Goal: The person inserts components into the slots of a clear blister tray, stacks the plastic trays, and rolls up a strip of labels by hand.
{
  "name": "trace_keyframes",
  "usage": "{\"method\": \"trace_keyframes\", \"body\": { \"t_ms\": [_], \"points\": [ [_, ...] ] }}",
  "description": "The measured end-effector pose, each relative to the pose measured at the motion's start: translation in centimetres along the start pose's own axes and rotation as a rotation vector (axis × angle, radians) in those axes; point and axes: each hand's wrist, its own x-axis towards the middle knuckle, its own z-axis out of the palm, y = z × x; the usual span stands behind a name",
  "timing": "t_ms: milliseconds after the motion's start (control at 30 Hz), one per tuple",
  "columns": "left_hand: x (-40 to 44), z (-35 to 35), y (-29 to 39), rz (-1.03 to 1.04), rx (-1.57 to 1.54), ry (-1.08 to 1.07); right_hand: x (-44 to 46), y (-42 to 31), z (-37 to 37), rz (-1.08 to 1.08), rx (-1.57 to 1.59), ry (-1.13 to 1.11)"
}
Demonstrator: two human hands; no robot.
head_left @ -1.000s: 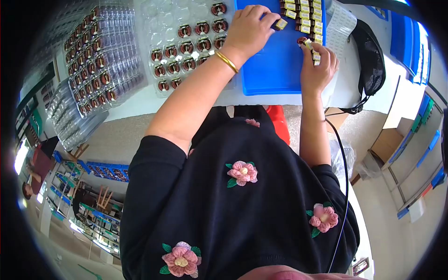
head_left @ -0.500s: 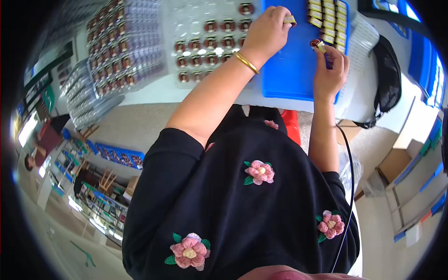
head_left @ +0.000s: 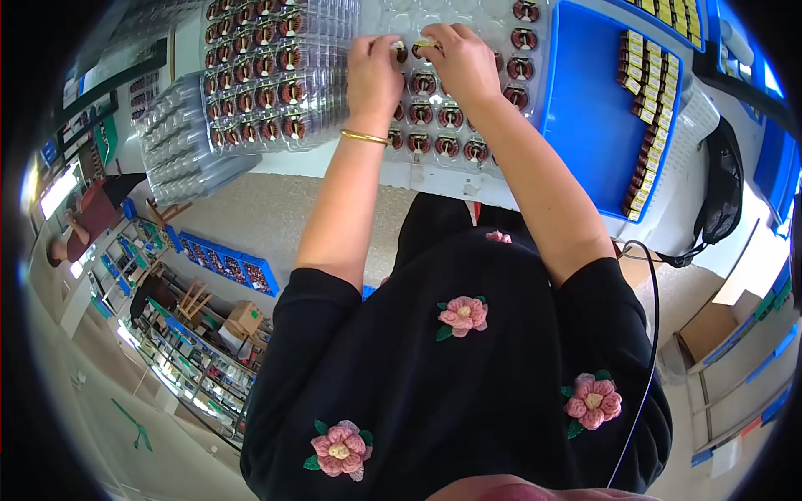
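Observation:
My left hand (head_left: 374, 77), with a gold bangle at the wrist, pinches a small yellow-topped coil part (head_left: 400, 52) over the clear moulded tray (head_left: 404, 20). Close to its right, my right hand (head_left: 464, 65) has its fingers closed on a second yellow-topped coil part (head_left: 420, 48). Both parts are at the tray's cups, partly hidden by fingers. Dark red coils (head_left: 449, 116) sit in rows of cups below and beside my hands. To the right, a blue tray (head_left: 576, 108) holds rows of yellow-labelled coil parts (head_left: 657, 100) along its right side.
Stacked clear trays of coils (head_left: 266, 98) stand at the left, with stacked clear trays (head_left: 178, 150) beside them. Another blue tray of parts (head_left: 668, 15) is at the upper right. A black mesh bag (head_left: 725, 188) lies at the right edge. A person (head_left: 88, 217) is far left.
Both hands have moved left from the blue tray to the clear tray, each with a coil part. The view has shifted, so the trays appear further right.

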Motion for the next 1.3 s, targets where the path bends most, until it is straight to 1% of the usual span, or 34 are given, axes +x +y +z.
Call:
{"method": "trace_keyframes", "body": {
  "t_ms": [67,133,167,233,267,300,333,400,433,467,533,567,667,733,800,867,900,933,1000,1067,1100,1233,1300],
  "points": [
    [0.0,0.4,-0.1,-0.034,-0.023,0.056,0.2,0.4,0.8,-0.027,-0.065,-0.029],
    [0.1,0.4,0.2,-0.089,-0.061,0.083,0.2,0.4,1.1,-0.056,-0.138,0.014],
    [0.2,0.4,0.1,-0.109,-0.051,0.066,0.2,0.6,1.1,-0.068,-0.176,0.037],
    [0.6,0.4,-0.1,-0.142,-0.039,0.024,0.5,0.5,1.2,-0.067,-0.191,0.01],
    [0.9,0.3,-0.3,-0.112,0.006,-0.004,0.6,0.5,1.2,-0.059,-0.208,-0.001],
    [1.1,0.2,0.2,-0.105,0.035,0.032,0.7,0.4,1.0,-0.02,-0.189,-0.025],
    [1.2,0.2,1.1,-0.1,0.058,0.066,0.7,0.4,0.7,-0.056,-0.204,0.052],
    [1.6,0.6,3.0,-0.102,-0.054,0.061,-0.1,0.7,-1.8,-0.096,-0.178,0.14],
    [2.0,0.9,4.2,0.038,-0.087,0.085,-0.5,1.6,-3.7,-0.145,-0.139,0.205],
    [2.4,1.1,5.9,0.13,-0.147,0.079,-1.2,2.9,-5.7,-0.142,-0.08,0.26],
    [2.7,1.9,10.8,0.306,-0.254,0.072,-3.4,6.3,-10.8,-0.214,-0.191,0.446],
    [2.7,2.5,13.1,0.353,-0.311,0.034,-4.9,7.6,-13.7,-0.126,-0.332,0.43],
    [3.0,5.2,19.3,0.505,-0.392,-0.026,-8.3,12.1,-19.9,-0.034,-0.551,0.442],
    [3.2,5.3,23.3,0.531,-0.389,-0.021,-9.3,12.6,-21.8,0.093,-0.656,0.386],
    [3.0,6.0,25.7,0.528,-0.409,-0.034,-9.6,13.6,-22.8,0.107,-0.692,0.328],
    [3.0,7.1,26.6,0.5,-0.436,-0.066,-9.6,13.9,-22.8,0.11,-0.705,0.275],
    [2.9,8.1,26.6,0.479,-0.445,-0.035,-9.6,14.2,-22.6,0.114,-0.712,0.286],
    [2.9,7.8,26.4,0.603,-0.37,0.026,-9.6,14.5,-22.6,0.118,-0.714,0.296],
    [2.6,9.4,26.0,0.64,-0.212,0.088,-9.4,14.8,-22.1,0.122,-0.715,0.315],
    [2.5,10.2,26.1,0.675,-0.168,0.138,-9.4,14.6,-21.9,0.122,-0.729,0.331],
    [2.4,10.0,26.2,0.664,-0.156,0.12,-9.3,14.6,-21.9,0.149,-0.72,0.318],
    [2.2,9.8,26.3,0.649,-0.129,0.109,-9.3,14.3,-21.6,0.13,-0.73,0.323],
    [2.2,10.1,26.3,0.612,-0.148,0.156,-9.4,14.5,-21.5,0.159,-0.744,0.315]
  ]
}}
